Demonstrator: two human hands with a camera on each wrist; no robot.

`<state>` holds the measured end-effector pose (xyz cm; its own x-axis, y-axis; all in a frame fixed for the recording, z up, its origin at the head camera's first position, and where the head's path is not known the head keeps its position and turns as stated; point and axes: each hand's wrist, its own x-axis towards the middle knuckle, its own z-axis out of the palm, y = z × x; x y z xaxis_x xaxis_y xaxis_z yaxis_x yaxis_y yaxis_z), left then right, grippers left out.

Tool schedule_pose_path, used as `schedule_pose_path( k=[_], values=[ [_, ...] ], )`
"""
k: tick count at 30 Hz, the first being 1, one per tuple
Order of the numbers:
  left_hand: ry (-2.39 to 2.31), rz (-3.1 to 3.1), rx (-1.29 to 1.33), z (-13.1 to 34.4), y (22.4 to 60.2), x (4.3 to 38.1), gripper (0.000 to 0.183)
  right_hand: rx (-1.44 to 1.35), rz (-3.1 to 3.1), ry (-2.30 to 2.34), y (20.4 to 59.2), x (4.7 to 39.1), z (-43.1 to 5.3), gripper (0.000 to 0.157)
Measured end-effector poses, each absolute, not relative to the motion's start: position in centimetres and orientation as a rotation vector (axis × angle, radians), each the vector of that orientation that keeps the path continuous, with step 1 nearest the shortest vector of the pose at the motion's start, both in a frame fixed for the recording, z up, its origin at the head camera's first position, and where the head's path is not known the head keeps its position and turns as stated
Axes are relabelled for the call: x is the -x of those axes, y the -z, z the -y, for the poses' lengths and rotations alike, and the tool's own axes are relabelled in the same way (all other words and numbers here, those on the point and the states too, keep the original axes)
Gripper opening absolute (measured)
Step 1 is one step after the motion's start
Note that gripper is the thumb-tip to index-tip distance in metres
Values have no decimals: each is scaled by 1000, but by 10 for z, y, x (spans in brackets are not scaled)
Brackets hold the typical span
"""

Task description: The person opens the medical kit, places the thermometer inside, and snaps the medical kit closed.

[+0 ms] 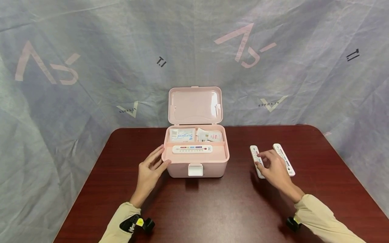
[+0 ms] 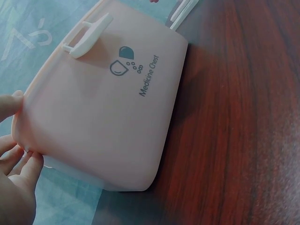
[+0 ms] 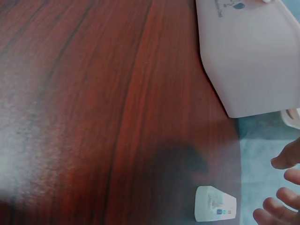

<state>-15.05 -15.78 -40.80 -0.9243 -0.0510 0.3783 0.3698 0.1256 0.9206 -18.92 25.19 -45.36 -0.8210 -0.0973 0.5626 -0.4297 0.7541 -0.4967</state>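
A pink medicine chest [image 1: 196,168] stands on the table with its lid [image 1: 195,106] raised. My left hand [image 1: 151,170] rests at its front left corner, with thumb and fingertips touching the rim. The left wrist view shows these fingers [image 2: 32,166] against the chest wall. A white strip thermometer [image 1: 192,149] with coloured bands lies in the front tray. To the right, my right hand [image 1: 275,168] hovers over a second strip thermometer [image 1: 254,153], thumb and forefinger apart. A third strip thermometer [image 1: 279,151] lies partly hidden behind that hand.
Behind the front tray, one compartment holds a packet [image 1: 182,135] marked "Surgical" and another holds small white packets [image 1: 209,135]. A white latch [image 1: 195,169] hangs on the chest's front. Grey printed fabric [image 1: 194,40] hangs behind the dark red table [image 1: 194,209].
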Motion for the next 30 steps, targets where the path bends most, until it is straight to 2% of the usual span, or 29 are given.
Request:
schedule_pose_path(
  k=[11, 30],
  values=[
    [1896, 2060, 298, 159, 410, 152, 50, -295, 2476, -862, 465, 186, -255, 22],
    [1888, 2081, 304, 158, 411, 151, 51, -161, 2600, -847, 483, 178, -260, 36]
  ],
)
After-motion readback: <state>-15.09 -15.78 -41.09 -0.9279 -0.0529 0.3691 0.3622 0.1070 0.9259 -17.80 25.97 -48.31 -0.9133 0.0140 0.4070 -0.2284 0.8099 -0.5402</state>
